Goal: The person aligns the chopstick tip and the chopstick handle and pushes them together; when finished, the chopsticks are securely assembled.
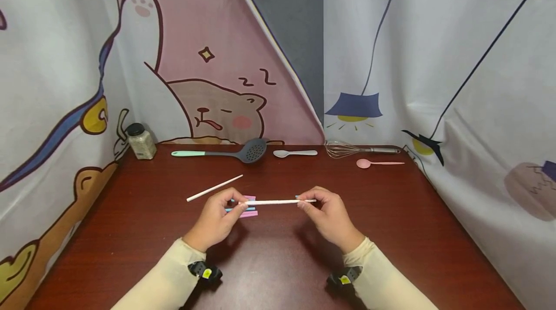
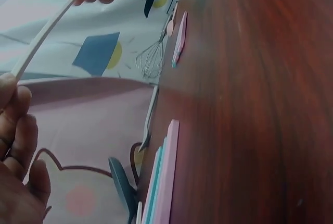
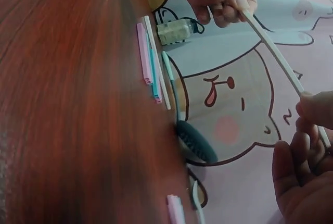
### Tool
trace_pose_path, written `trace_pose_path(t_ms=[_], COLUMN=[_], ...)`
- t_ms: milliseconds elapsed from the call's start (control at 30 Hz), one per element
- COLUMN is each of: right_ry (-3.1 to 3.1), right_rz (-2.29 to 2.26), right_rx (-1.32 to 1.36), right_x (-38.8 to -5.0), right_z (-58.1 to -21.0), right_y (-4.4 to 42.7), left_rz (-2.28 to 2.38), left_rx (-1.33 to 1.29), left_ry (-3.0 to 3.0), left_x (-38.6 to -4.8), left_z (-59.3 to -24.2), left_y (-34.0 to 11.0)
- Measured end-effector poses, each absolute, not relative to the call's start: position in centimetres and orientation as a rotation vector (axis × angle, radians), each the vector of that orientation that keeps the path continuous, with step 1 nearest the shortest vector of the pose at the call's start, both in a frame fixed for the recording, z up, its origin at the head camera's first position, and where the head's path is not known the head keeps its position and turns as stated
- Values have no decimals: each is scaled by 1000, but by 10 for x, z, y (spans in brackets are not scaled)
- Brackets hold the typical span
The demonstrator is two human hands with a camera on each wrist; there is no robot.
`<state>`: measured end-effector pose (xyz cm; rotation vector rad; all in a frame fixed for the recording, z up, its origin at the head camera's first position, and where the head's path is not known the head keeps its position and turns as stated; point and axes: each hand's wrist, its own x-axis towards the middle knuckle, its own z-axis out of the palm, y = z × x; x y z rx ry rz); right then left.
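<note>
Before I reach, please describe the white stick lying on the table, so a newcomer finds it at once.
On the dark red table, find the grey slotted spoon with a mint handle along the back edge. Between that handle and the left hand, a thin white stick lies slanted. Unlike the held stick, it touches the table; unlike the pink and blue sticks, it is white.

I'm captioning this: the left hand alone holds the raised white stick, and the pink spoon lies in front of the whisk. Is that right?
The left hand isn't alone: the head view shows the right hand also holding the raised white stick, near its other end. The pink spoon does lie in front of the whisk.
</note>
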<state>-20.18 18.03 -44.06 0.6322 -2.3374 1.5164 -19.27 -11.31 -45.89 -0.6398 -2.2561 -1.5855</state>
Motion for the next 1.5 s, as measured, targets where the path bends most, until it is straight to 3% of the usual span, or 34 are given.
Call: trace_pose_path(t_ms=[767, 1133, 1500], right_ry=[-2451, -2473, -2525], right_rz=[1558, 1518, 1476], right_rx=[322, 310, 266], right_x=[-236, -242, -241], right_z=[-462, -469, -468], right_y=[217, 223, 219], left_rz=[-1352, -1211, -1051], left_rx=[97, 339, 410], left_ry=[-2448, -2611, -2825], left_x=[-239, -239, -237], left_z=[-481, -484, -484], left_y=[-204, -216, -221])
